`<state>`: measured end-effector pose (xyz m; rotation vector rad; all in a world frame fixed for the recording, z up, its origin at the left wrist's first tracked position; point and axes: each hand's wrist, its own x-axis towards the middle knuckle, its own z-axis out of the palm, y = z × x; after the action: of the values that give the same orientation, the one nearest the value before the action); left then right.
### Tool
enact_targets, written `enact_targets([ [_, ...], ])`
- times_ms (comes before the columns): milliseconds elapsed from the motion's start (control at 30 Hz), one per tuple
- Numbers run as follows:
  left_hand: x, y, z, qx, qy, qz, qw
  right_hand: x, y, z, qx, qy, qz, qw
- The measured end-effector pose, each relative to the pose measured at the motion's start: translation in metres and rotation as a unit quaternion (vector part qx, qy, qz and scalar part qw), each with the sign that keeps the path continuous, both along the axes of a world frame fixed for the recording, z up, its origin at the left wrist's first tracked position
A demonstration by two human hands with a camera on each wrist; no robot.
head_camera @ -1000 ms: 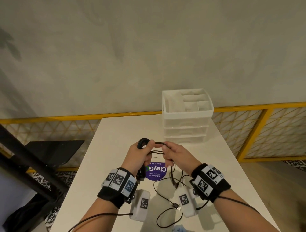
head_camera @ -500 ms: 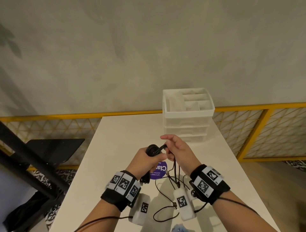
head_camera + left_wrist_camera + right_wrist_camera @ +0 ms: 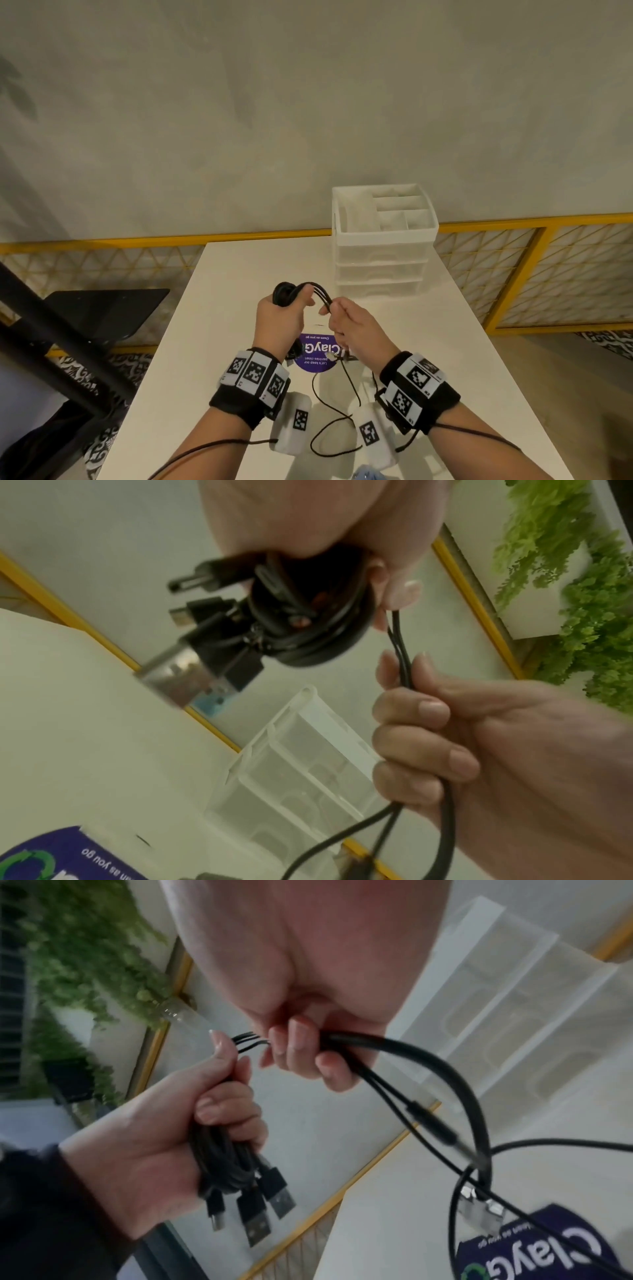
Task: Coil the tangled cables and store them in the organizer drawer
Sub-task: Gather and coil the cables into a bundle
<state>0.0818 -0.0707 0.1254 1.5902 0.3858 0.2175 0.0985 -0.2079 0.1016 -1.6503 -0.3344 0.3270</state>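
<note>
A bundle of black cables is wound into a coil (image 3: 283, 293) that my left hand (image 3: 294, 300) grips above the white table (image 3: 212, 342). Several strands (image 3: 320, 291) arch from the coil to my right hand (image 3: 329, 309), which holds them in a fist just to its right. The left wrist view shows the coil (image 3: 301, 623) with its USB plugs (image 3: 192, 674) sticking out. From the right wrist view, the strands (image 3: 411, 1053) leave my right hand's fingers (image 3: 301, 1047) and hang down. Loose tails (image 3: 337, 421) trail on the table. The white organizer (image 3: 383, 246) stands behind, its drawers pushed in.
A round purple sticker (image 3: 318, 353) lies on the table under my hands. A yellow mesh railing (image 3: 513, 274) runs behind and right of the table. A black chair and frame (image 3: 85, 318) stand to the left. Something blue (image 3: 368, 474) peeks in at the near edge.
My right hand swung up over the coil and has come down to its right, laying the strands in an arch. The coil in my left hand has stayed in about the same place.
</note>
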Motion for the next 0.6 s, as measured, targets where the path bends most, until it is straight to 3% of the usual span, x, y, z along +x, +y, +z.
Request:
enact_targets([
  [100, -0.002, -0.001, -0.004, -0.027, -0.012, -0.004, 1.000, 0.000, 0.004, 0.000, -0.049, -0.003, 0.022, 0.999],
  [333, -0.005, -0.002, -0.006, -0.071, -0.010, -0.112, 0.991, 0.000, 0.006, 0.007, -0.066, 0.015, 0.067, 0.995],
  [600, -0.003, -0.004, 0.004, -0.058, -0.041, -0.019, 0.997, 0.002, -0.001, 0.002, -0.038, 0.053, 0.089, 0.994],
])
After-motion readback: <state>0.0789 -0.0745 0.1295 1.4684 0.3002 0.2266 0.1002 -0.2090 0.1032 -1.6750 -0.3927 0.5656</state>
